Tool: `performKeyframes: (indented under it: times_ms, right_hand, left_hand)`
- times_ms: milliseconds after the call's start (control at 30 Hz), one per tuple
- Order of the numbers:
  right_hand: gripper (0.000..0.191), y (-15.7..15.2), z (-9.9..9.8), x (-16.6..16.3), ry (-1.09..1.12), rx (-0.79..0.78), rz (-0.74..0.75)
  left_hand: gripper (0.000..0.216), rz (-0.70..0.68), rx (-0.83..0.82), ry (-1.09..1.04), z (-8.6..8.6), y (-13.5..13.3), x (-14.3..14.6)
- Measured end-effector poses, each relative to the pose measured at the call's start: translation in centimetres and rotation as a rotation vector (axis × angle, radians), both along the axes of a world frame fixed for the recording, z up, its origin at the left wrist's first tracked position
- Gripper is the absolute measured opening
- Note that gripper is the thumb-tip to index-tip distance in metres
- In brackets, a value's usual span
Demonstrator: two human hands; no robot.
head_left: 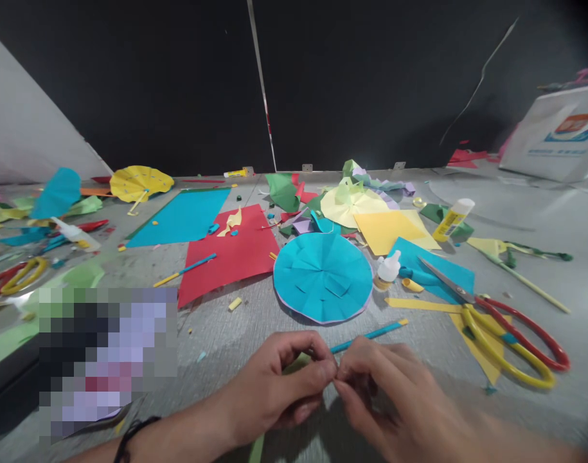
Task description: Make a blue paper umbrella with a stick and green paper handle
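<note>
My left hand [284, 379] and my right hand [385, 392] meet low in the middle, fingertips pinched together on something small that I cannot make out. A thin blue stick with a yellow tip [371, 334] lies on the table just beyond my right fingers. A pale green strip [258, 447] shows below my left hand. Ahead of both hands lies a round blue folded paper disc [322, 275].
Red-and-yellow scissors [506, 334] lie at the right on yellow paper. A small glue bottle [387, 269], a glue stick [452, 218], red [231, 254], blue [182, 217] and yellow [392, 230] sheets, a yellow paper umbrella [139, 183] and scraps cover the grey table. A blurred patch [105, 360] sits left.
</note>
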State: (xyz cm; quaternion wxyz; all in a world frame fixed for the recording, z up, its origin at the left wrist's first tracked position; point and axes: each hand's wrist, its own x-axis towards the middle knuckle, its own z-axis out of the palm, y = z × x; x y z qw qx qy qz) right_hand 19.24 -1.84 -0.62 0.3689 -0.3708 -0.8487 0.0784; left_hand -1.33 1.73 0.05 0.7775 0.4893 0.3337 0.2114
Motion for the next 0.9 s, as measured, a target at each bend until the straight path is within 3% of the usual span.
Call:
performKeyframes:
  times_ms: [333,500,667,767,900]
  right_hand:
    - [0.012,0.0,-0.6,0.0,-0.016,-0.012,-0.009]
    - [0.008,-0.1,-0.5,0.1,0.087,-0.131,0.045]
    - [0.028,0.0,-1.3,0.2,0.200,-0.160,-0.006]
    - [0.042,0.0,-1.6,0.4,0.237,-0.245,0.051]
    - [0.045,0.0,-1.6,0.5,0.219,-0.301,0.055]
  left_hand:
    - [0.045,0.030,-0.006,-0.039,0.1,-0.1,0.1]
    - [0.048,0.138,0.033,0.034,0.5,0.2,0.0]
    - [0.046,0.259,0.120,0.089,0.6,0.4,-0.2]
    - [0.042,0.266,0.114,0.044,0.4,0.5,-0.3]
    - [0.039,0.300,0.099,-0.041,0.2,0.4,-0.2]
